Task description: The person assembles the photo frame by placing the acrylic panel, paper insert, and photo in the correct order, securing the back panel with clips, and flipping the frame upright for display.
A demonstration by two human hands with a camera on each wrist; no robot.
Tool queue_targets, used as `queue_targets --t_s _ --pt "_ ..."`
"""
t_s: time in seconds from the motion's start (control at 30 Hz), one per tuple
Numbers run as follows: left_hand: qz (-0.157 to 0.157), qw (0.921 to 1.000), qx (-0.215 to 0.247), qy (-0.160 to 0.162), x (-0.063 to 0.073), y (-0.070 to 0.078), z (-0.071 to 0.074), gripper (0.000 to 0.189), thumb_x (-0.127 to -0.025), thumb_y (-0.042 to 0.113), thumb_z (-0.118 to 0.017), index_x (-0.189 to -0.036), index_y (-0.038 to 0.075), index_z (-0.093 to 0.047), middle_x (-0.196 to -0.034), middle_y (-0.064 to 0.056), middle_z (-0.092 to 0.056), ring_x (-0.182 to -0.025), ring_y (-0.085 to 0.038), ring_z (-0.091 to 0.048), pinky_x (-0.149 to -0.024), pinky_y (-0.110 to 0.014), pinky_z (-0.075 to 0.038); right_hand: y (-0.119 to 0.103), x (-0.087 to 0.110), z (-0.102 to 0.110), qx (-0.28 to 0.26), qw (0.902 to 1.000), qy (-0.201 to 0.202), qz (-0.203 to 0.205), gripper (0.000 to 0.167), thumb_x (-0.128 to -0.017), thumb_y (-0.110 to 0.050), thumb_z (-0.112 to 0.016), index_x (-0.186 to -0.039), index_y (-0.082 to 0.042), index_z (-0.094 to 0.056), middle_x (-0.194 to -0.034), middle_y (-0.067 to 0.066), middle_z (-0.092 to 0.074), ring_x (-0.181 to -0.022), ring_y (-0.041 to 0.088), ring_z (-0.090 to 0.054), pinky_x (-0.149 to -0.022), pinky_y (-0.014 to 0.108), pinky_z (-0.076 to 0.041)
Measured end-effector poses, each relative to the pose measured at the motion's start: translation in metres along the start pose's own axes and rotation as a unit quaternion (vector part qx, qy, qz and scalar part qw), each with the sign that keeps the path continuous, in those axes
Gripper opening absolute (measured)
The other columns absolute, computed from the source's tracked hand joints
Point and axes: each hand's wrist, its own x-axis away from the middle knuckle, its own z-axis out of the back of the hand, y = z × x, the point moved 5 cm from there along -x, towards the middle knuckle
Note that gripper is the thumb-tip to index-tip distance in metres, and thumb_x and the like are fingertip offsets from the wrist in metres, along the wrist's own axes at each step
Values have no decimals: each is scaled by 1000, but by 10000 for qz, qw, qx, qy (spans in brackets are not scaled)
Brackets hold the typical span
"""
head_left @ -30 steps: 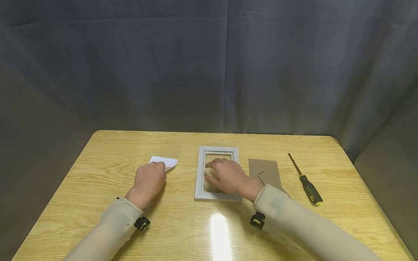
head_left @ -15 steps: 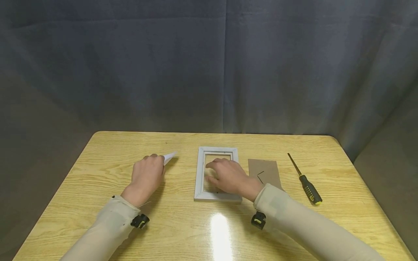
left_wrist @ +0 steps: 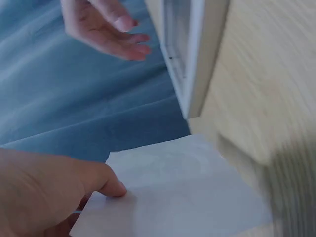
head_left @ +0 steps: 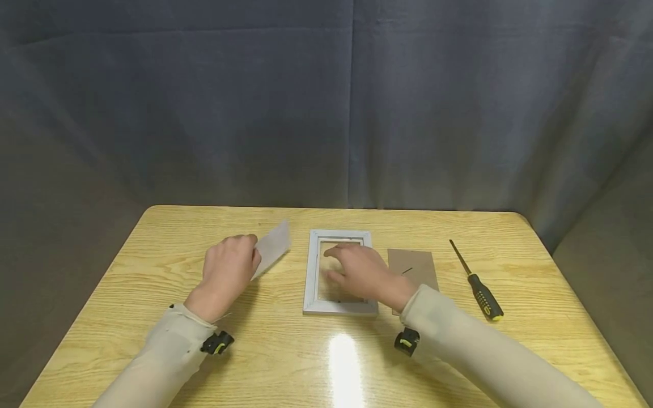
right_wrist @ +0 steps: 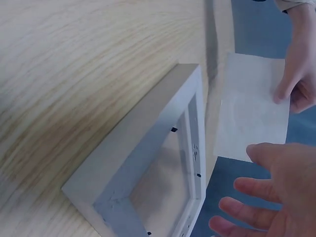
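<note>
A rectangular sheet of white paper (head_left: 273, 247) is pinched at one edge by my left hand (head_left: 228, 273), thumb on its near face as the left wrist view shows. The paper (left_wrist: 182, 187) stands tilted, lifted off the table to the left of the frame. My right hand (head_left: 363, 274) hovers over a white picture frame (head_left: 312, 277), fingers apart and slightly bent, holding nothing. The picture frame (right_wrist: 148, 128) lies back side up, with small black tabs along its inner edge. In the right wrist view the right hand's fingers (right_wrist: 256, 205) are spread beside it.
A brown backing board (head_left: 415, 265) with a dark slit lies right of the frame, partly hidden by the right forearm. Farther right is a screwdriver (head_left: 482, 292) with a black and yellow handle. The wooden table (head_left: 285, 351) ends at a grey curtain (head_left: 245, 113).
My left hand has raised the paper from the table and turned it up, its free end now toward the frame. The right hand has shifted only slightly.
</note>
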Motion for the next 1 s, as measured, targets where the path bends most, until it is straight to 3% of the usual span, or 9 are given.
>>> queue_targets --t_s 0.13,0.33,0.57,0.7,0.83,1.0 --pt "118 9996 251 -48 -1 1 7 38 -92 6 -59 -58 13 -44 -53 -3 -46 -49 -17 -36 -40 -30 -27 3 2 4 -114 9999 78 -80 42 -98 -35 -66 -133 -11 -66 -137 10 -66 -128 32 -62 -95 51 -56" --pt "132 9990 419 15 -1 4 16 33 -92 7 -60 -61 12 -49 -54 -4 -49 -48 -17 -37 -41 -29 -26 7 6 9 -159 9997 133 -95 44 -98 -36 -65 -133 -8 -65 -137 11 -66 -129 32 -61 -97 52 -55" --pt "268 9961 833 74 -2 6 22 13 -93 10 -60 -85 8 -70 -68 -8 -67 -51 -20 -51 -43 -33 -36 16 10 11 -249 9994 206 -92 45 -98 -35 -65 -132 -6 -65 -134 13 -67 -127 33 -62 -103 50 -51" --pt "373 9944 992 10 -2 7 23 17 -92 12 -61 -101 7 -74 -84 -13 -75 -58 -25 -62 -47 -38 -42 22 13 14 -366 9990 183 -199 47 -99 -37 -64 -133 -4 -64 -138 14 -65 -132 35 -58 -110 51 -46" --pt "418 9926 1136 -114 -3 11 22 21 -91 13 -62 -107 7 -74 -93 -15 -77 -66 -27 -67 -50 -39 -44 29 16 18 -319 9989 177 -310 47 -99 -37 -64 -133 -4 -64 -139 14 -64 -133 35 -58 -110 51 -47" --pt "399 9907 1298 -107 -6 17 22 19 -89 14 -62 -103 9 -73 -91 -12 -77 -65 -25 -65 -51 -36 -43 37 21 23 -245 9984 182 -466 46 -99 -36 -63 -134 -7 -64 -140 13 -64 -131 35 -59 -103 53 -51"
